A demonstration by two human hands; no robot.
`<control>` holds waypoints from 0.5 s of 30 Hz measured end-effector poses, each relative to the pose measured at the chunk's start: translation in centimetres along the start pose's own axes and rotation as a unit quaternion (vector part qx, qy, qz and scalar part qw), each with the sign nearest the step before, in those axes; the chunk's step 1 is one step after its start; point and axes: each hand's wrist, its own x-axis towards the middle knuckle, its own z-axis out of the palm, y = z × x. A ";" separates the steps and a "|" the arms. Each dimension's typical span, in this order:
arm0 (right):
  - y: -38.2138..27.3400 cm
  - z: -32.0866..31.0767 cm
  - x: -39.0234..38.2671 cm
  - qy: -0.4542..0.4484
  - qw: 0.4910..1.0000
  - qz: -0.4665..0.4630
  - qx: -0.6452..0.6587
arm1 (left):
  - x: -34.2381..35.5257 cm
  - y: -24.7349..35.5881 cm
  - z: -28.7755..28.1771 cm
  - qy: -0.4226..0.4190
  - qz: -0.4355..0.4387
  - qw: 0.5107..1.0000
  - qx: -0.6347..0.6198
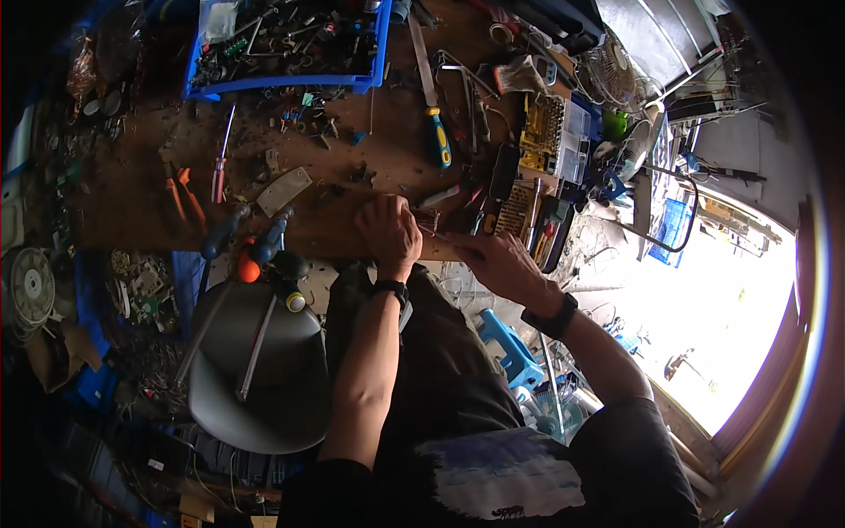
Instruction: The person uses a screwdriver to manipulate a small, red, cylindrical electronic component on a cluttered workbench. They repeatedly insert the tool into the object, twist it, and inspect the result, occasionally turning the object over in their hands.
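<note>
My left hand is curled at the front edge of the wooden workbench, its fingers bent inward. Just to its right is a small tangle of copper-coloured wire, close against the left hand's fingers. My right hand reaches in from the right, fingers pinched, with a thin strand or tool tip pointing toward the tangle. What each hand grips is too small and partly hidden to name. Beyond the hands lies a file with a blue and yellow handle. A pale flat plate rests to the left.
Orange-handled pliers and a screwdriver lie on the bench. A blue tray of metal parts stands at the back. Bit sets crowd the right. Several upright tool handles rise before a grey chair.
</note>
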 end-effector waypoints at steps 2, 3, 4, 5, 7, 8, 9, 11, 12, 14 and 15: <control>-0.4 -0.1 -0.1 0.006 1.000 0.005 0.004 | 0.0 0.0 -0.1 0.002 0.001 1.000 0.002; -0.7 -0.3 -0.2 0.012 1.000 0.005 0.008 | 0.0 0.0 -0.2 0.002 0.002 1.000 0.003; -0.8 -0.3 -0.2 0.018 1.000 0.005 0.012 | 0.1 0.0 -0.3 0.004 0.005 1.000 0.004; -0.8 -0.3 -0.3 0.017 1.000 0.009 0.014 | 0.2 0.0 -0.3 0.007 0.005 1.000 -0.003; -0.7 -0.2 -0.5 0.012 1.000 0.018 0.017 | 0.3 0.1 -0.3 0.014 0.004 1.000 -0.016; -0.6 -0.1 -0.5 0.010 1.000 0.015 0.015 | 0.2 0.0 -0.3 0.012 0.004 1.000 -0.015; -0.5 -0.1 -0.4 0.007 1.000 0.012 0.012 | 0.2 0.0 -0.4 0.011 0.003 1.000 -0.014; -0.5 -0.2 -0.2 0.002 1.000 0.010 0.009 | 0.3 0.0 -0.3 0.007 0.000 1.000 -0.014; -0.7 -0.4 -0.1 -0.001 1.000 0.011 0.009 | 0.3 0.0 -0.3 0.004 -0.002 1.000 -0.014; -0.7 -0.4 -0.1 0.005 1.000 0.012 0.015 | 0.4 0.0 -0.4 -0.001 -0.002 1.000 -0.014; -0.4 -0.1 -0.2 0.014 1.000 0.012 0.022 | 0.3 0.1 -0.5 -0.003 0.001 1.000 -0.013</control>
